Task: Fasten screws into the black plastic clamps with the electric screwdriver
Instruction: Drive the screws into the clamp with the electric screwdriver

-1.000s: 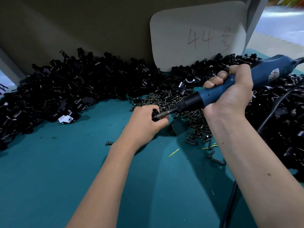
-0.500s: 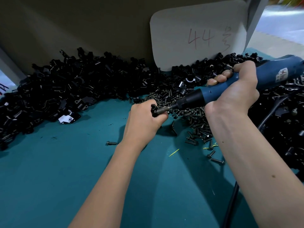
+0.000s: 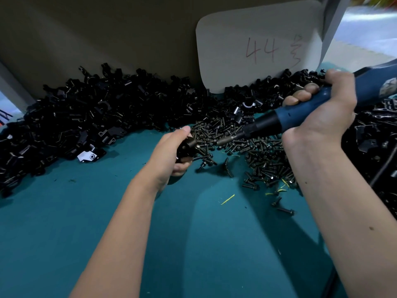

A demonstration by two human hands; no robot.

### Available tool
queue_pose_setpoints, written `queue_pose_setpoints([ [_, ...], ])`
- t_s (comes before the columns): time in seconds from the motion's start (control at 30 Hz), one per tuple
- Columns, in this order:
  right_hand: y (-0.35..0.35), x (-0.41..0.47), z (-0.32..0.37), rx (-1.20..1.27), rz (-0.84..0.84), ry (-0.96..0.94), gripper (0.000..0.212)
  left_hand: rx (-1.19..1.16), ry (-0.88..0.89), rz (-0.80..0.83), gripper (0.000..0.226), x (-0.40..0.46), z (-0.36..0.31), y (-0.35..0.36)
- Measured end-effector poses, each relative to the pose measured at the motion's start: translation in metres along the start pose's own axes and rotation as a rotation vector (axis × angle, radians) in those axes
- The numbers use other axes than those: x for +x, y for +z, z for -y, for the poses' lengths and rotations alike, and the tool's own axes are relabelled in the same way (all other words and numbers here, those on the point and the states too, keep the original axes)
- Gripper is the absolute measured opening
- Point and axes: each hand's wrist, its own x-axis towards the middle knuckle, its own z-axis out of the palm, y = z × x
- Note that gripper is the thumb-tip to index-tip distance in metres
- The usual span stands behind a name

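From the head camera, the left hand (image 3: 169,155) curls its thumb and fingers round a single black plastic clamp (image 3: 187,148), holding it just above the teal mat (image 3: 193,244) at the near-left edge of the screw pile (image 3: 242,147). A screw head shows on the clamp's right face, pointing toward that pile. The right hand (image 3: 320,119) wraps all its fingers round the blue barrel of the electric screwdriver (image 3: 300,117), knuckles toward the back, thumb over the top. The tool slants down and leftward over the screw pile; its metal bit tip (image 3: 223,141) hangs just right of the held clamp, with a small gap between tip and screw head, not touching.

Behind and to the left of the screw pile a long heap of black plastic clamps (image 3: 86,121) runs along the brown backboard (image 3: 107,35). More clamps lie to the right of the pile, beneath the screwdriver. A white card (image 3: 257,46) marked "44" in red leans on the backboard directly behind the pile. A few loose screws (image 3: 284,210) lie on the mat nearer than the pile, close to the right forearm, and a yellow sliver (image 3: 227,199) lies just left of them. A black cable (image 3: 382,171) runs down beyond the right forearm
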Motion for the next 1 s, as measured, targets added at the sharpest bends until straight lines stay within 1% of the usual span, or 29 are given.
queue_pose_setpoints([
  [0.07, -0.008, 0.009, -0.004, -0.114, 0.032, 0.048, 0.01, -0.001, -0.028, 0.011, 0.031, 0.0, 0.0, 0.003],
  [0.1, -0.011, 0.013, -0.007, -0.157, 0.05, 0.073, 0.013, 0.026, -0.034, 0.026, 0.032, 0.0, 0.001, 0.005],
  [0.17, -0.01, 0.014, -0.012, -0.102, 0.035, 0.03, 0.019, 0.076, -0.041, 0.046, 0.036, 0.0, 0.002, 0.008],
  [0.2, -0.01, 0.014, -0.016, -0.068, 0.035, -0.013, 0.021, 0.089, -0.041, 0.046, 0.036, 0.0, 0.002, 0.009],
  [0.27, -0.007, 0.014, -0.023, -0.049, 0.057, -0.042, 0.02, 0.102, -0.032, 0.044, 0.034, 0.0, 0.002, 0.011],
  [0.33, -0.009, 0.015, -0.026, -0.039, 0.099, -0.045, 0.019, 0.113, -0.028, 0.047, 0.028, 0.0, 0.002, 0.013],
  [0.47, -0.011, 0.018, -0.027, -0.045, 0.112, -0.048, 0.019, 0.162, -0.05, 0.055, 0.03, 0.001, 0.003, 0.013],
  [0.57, -0.011, 0.016, -0.026, -0.049, 0.159, -0.01, 0.02, 0.206, -0.089, 0.064, 0.033, 0.0, 0.003, 0.015],
  [0.8, -0.007, 0.017, -0.025, -0.064, 0.143, -0.062, 0.027, 0.32, 0.039, 0.014, 0.031, 0.0, 0.004, 0.023],
  [0.87, -0.01, 0.019, -0.025, -0.082, 0.124, -0.075, 0.026, 0.406, 0.069, -0.011, 0.033, 0.0, 0.004, 0.025],
  [0.97, -0.014, 0.022, -0.026, -0.122, 0.084, -0.137, 0.024, 0.633, 0.172, -0.126, 0.038, 0.001, 0.001, 0.024],
  [1.0, -0.015, 0.024, -0.026, -0.129, 0.066, -0.144, 0.023, 0.642, 0.187, -0.191, 0.039, 0.002, 0.0, 0.022],
])
